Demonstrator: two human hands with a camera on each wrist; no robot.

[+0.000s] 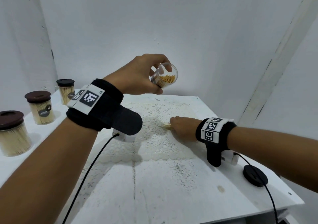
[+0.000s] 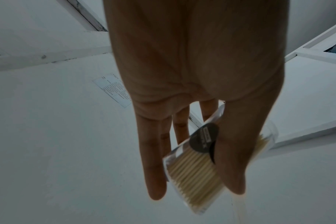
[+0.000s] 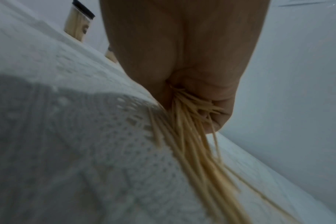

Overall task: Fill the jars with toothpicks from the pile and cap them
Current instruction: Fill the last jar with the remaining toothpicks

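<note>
You worked at a white, scuffed worktop [image 1: 154, 189] set into a corner of plain white walls, with a cream lace mat [image 1: 154, 137] spread across its middle. Three capped jars [image 1: 41, 108], packed with toothpicks, stood in a row along the left edge, and a loose black cap [image 1: 255, 176] lay flat near the right edge.

Your left hand [image 1: 137, 76] held the open jar [image 1: 165, 76] tilted in the air above the far side of the mat, thumb and fingers curled round its clear wall, its mouth turned towards you and partly filled. Your right hand [image 1: 182, 127] rested on the mat, fingers closed on a bunch of toothpicks [image 1: 167, 126].

The head view showed only the tips of that bunch; the right wrist view showed it fanning from your fist across the lace. The left wrist view alone showed the jar's dark label [image 2: 203, 141] and the toothpicks lying parallel inside.
</note>
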